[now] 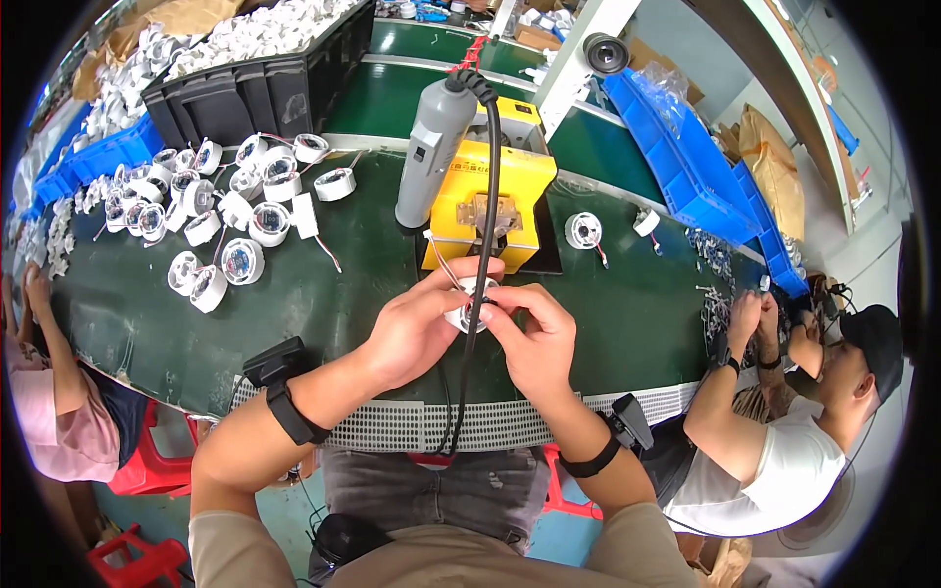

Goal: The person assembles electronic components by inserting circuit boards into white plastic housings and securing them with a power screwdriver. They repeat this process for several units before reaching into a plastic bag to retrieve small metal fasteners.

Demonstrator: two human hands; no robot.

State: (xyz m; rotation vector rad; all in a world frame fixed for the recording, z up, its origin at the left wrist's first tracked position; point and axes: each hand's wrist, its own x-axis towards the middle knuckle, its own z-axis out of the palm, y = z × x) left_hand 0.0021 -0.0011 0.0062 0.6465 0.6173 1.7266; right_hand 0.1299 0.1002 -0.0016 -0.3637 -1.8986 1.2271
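Note:
Close in front of the yellow machine, my left hand [417, 328] is closed around a small white round housing [459, 316] with thin wires rising from it. My right hand [537, 335] grips the same housing from the other side; a small dark piece shows by its thumb and fingertips. A black cable [477, 338] hangs in front of the housing and hides part of it. Just beyond my fingers stands the yellow machine [520, 181], with a metal fixture [487, 214] on its front. Beside it, a grey cylindrical tool [431, 152] carries the coiled end of that cable.
Several white round housings [270, 223] lie to the left, below a black bin [250, 103] heaped with white parts. Another housing [582, 230] sits right of the machine. Blue trays [676, 147] and loose screws [714, 304] are farther right. Co-workers [774, 421] sit on both sides.

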